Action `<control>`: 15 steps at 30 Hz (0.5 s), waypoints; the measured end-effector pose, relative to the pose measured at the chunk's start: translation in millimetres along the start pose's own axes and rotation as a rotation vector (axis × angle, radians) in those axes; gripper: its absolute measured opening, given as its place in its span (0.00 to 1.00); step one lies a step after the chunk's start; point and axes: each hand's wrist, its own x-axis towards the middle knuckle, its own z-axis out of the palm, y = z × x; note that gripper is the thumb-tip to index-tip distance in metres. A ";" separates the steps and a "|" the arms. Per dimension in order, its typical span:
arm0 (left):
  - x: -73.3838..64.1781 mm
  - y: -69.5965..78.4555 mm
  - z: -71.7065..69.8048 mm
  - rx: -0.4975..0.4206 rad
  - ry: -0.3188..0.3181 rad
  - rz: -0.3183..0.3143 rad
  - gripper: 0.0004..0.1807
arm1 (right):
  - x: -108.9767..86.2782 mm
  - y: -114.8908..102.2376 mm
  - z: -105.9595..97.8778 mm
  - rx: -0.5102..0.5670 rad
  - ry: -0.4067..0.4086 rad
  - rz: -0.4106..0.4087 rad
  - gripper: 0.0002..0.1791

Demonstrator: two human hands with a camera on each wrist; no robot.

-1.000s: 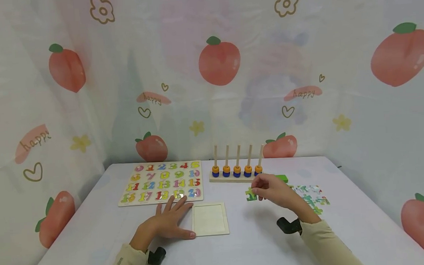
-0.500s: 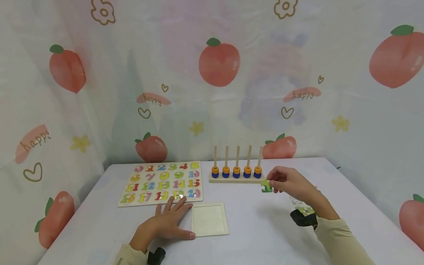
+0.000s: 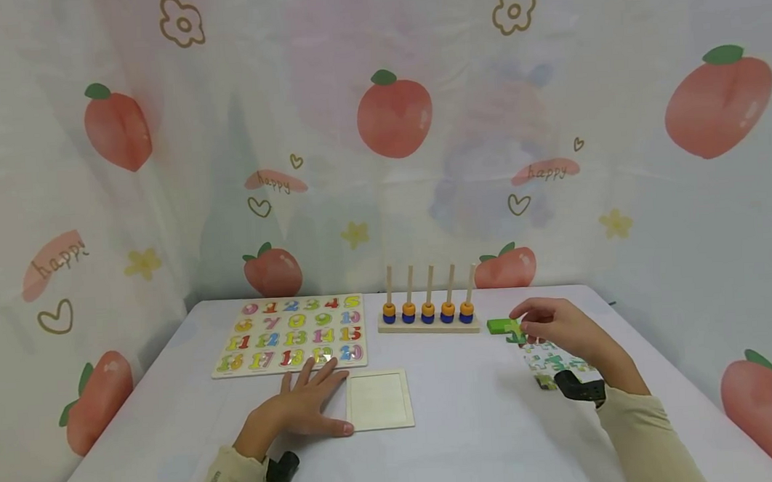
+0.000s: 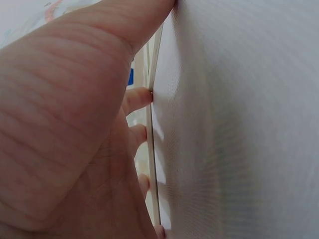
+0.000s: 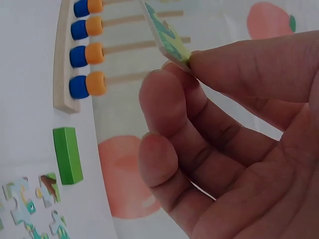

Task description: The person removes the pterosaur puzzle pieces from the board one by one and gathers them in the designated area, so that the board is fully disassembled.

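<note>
My right hand (image 3: 564, 330) pinches a green jigsaw puzzle piece (image 5: 168, 37) between thumb and fingertips, raised over the table's right side. In the head view the piece overlaps a green block (image 3: 497, 326). Loose puzzle pieces (image 3: 546, 360) lie flat below that hand, some hidden behind it. My left hand (image 3: 306, 409) rests with fingers spread at the left edge of a square, pale wooden puzzle frame (image 3: 380, 401) with a bare inside. Its upper fingers reach the lower edge of the number board (image 3: 293, 337); the left wrist view shows fingertips along a thin board edge (image 4: 152, 149).
A wooden counting rack (image 3: 430, 327) with upright pegs and blue and orange beads stands at the back centre, left of the green block. White cloth covers the table (image 3: 462, 441). Behind it hangs a fabric backdrop (image 3: 328, 127) printed with peaches.
My right hand has carried the puzzle piece rightward, from near the rack to above the loose pieces and the green block. My left hand stays in place.
</note>
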 end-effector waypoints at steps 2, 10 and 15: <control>0.1 -0.7 0.0 -0.009 -0.002 0.004 0.59 | -1.0 3.6 -3.0 -0.006 0.007 0.010 0.12; 0.5 -0.7 -0.8 -0.016 -0.017 -0.011 0.59 | -5.4 18.3 -12.3 0.003 0.027 0.033 0.12; 0.4 0.5 -0.8 0.000 -0.016 -0.023 0.58 | -9.1 25.9 -16.6 0.017 0.034 0.028 0.12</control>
